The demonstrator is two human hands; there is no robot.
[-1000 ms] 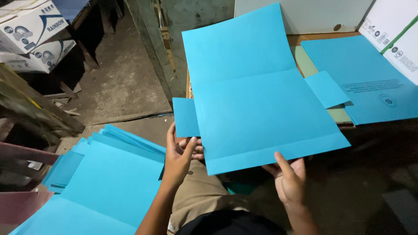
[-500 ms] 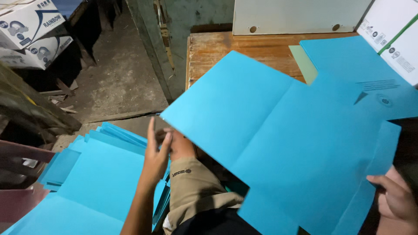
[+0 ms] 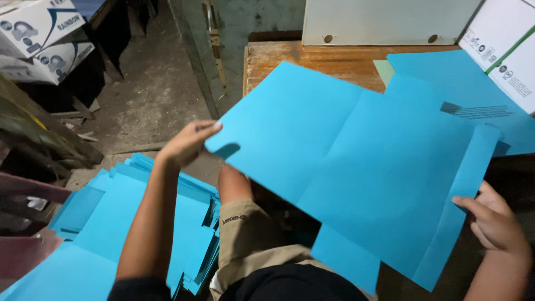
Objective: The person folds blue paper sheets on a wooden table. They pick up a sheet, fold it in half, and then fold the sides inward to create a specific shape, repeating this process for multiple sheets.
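Note:
A large blue die-cut card sheet (image 3: 356, 161) with creases and side flaps is held slanted above my lap. My left hand (image 3: 186, 142) pinches its left corner, thumb under the edge. My right hand (image 3: 493, 220) grips the narrow flap at the sheet's lower right. A small flap (image 3: 345, 262) hangs down near my knee.
A stack of the same blue sheets (image 3: 139, 223) lies at my lower left. Folded blue folders (image 3: 473, 95) rest on a wooden table (image 3: 290, 58) beside a white carton (image 3: 504, 44). White boxes (image 3: 39, 33) stand upper left, above a dirt floor.
The sheet was turned from facing me to lying slanted to the right. My left hand rose from the stack's edge to the sheet's left corner. My right hand moved right along the flap.

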